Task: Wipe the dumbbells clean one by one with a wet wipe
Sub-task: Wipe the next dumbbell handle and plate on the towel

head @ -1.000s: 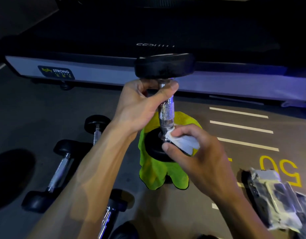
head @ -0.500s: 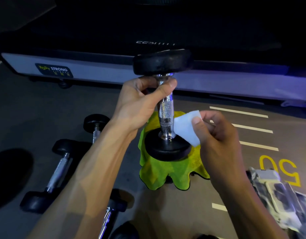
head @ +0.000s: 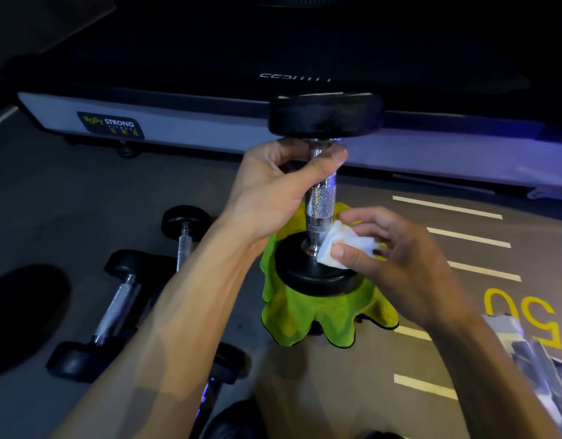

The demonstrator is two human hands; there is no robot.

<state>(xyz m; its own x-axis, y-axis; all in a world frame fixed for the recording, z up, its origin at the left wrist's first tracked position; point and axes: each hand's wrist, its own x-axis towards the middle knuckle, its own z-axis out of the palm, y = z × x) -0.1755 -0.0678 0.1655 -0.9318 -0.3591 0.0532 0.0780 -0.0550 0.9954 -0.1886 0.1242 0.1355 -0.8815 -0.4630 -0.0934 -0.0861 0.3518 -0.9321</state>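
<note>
The supporting surface is a dark grey rubber-like gym floor (head: 83,198), marked at right with pale yellow painted lines (head: 447,206) and a yellow painted numeral "50" (head: 523,316). Lying on it at left are three black-headed dumbbells with chrome handles (head: 115,307), close together. A crumpled lime-green microfibre cloth (head: 321,318) rests at centre. A white and grey wipe packet (head: 539,362) lies at the right edge. A grey-sided treadmill base (head: 191,128) stands along the far side.

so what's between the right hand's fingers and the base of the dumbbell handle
A folded white wet wipe, pressed by the right hand against the upright dumbbell where handle meets lower head, in the head view.
</note>
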